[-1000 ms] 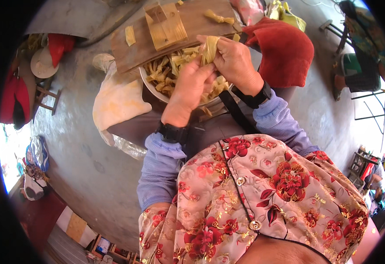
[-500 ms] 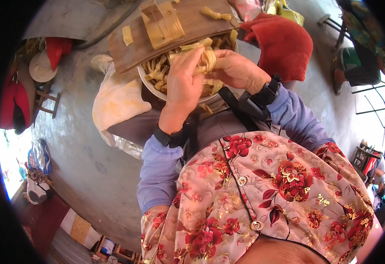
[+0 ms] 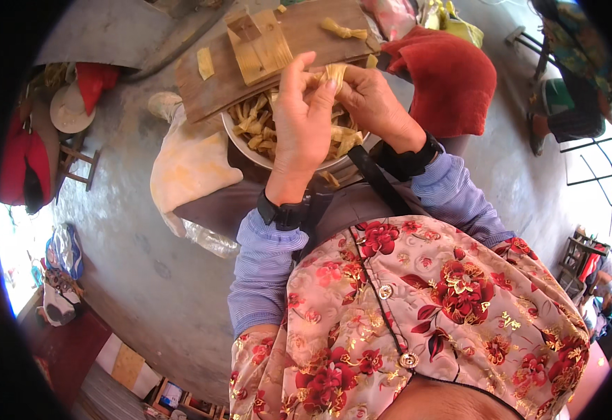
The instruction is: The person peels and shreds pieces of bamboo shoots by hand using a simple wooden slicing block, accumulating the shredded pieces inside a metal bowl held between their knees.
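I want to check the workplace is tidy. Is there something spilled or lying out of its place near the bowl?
Mostly no. Both hands, left hand and right hand, hold a pale strip bundle over the full bowl. One tied bundle and a yellow piece lie loose on the wooden board, not in the bowl.

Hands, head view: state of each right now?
Left hand: closed, fingers pinching the small pale-yellow folded strip above the round metal bowl.
Right hand: closed on the same strip.

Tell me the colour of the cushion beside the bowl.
Red: the cushion lies right of the bowl, as shown in the head view.
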Tool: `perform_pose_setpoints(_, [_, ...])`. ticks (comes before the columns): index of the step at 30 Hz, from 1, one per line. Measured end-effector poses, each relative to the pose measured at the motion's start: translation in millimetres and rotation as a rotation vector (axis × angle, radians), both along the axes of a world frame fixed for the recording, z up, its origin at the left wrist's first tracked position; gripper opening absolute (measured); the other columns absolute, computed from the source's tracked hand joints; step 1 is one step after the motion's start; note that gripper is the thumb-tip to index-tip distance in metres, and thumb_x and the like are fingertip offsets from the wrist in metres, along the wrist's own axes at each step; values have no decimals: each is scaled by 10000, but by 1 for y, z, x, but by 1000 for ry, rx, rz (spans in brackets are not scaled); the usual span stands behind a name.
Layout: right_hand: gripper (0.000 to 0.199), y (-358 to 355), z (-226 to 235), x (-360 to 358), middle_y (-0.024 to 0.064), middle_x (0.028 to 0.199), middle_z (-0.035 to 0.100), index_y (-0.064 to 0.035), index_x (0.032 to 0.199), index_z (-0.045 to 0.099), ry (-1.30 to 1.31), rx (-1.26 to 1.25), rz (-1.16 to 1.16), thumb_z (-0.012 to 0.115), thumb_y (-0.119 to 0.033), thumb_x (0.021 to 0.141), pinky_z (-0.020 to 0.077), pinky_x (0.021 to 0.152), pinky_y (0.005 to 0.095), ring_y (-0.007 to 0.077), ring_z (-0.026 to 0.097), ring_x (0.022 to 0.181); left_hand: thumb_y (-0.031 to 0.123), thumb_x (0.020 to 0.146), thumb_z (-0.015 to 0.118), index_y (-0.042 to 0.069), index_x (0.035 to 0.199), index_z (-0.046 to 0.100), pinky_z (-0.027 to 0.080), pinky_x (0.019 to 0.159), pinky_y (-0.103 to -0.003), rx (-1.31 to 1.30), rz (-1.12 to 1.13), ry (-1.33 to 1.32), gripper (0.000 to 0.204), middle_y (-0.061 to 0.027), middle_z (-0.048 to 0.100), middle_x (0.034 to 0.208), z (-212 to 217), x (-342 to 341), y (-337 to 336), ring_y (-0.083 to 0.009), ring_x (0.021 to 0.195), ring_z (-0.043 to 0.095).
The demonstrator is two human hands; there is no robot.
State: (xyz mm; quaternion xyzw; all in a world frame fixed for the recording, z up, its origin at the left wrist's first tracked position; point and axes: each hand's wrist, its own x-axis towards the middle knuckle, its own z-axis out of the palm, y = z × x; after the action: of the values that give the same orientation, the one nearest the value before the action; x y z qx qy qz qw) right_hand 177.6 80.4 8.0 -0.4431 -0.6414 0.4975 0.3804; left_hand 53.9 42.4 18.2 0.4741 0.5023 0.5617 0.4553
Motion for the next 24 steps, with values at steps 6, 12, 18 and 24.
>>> perform_pose_setpoints(6, [93,2,-10,3,70,878,629,-4,797,628,-406,454,11,594,-49,724,456,683,396,308,572,754,151,897,540,18,1135,502,474,648,-367,-13,17,542,275,-177,619,812,-5,5,-1,-295,702,602])
perform_pose_setpoints(12, [100,6,-12,2,114,1009,594,-5,773,622,-354,705,-6,598,15,677,437,789,405,335,533,942,154,856,537,-34,932,573,471,609,-383,10,9,346,206,-176,610,716,-28,-3,18,-307,641,606])
perform_pose_setpoints(18, [107,8,-10,-4,148,1014,562,27,773,594,-131,694,-77,640,69,686,442,805,366,341,526,930,186,910,481,-1,929,582,423,532,-233,-511,32,-293,214,-4,556,716,-35,-8,13,-95,585,510])
perform_pose_setpoints(24, [70,45,-27,19,116,930,600,31,821,611,-71,207,-397,593,-30,790,455,720,286,200,573,851,237,951,477,22,843,577,343,491,-194,-574,-178,-350,261,32,487,648,-20,0,-48,-63,554,432])
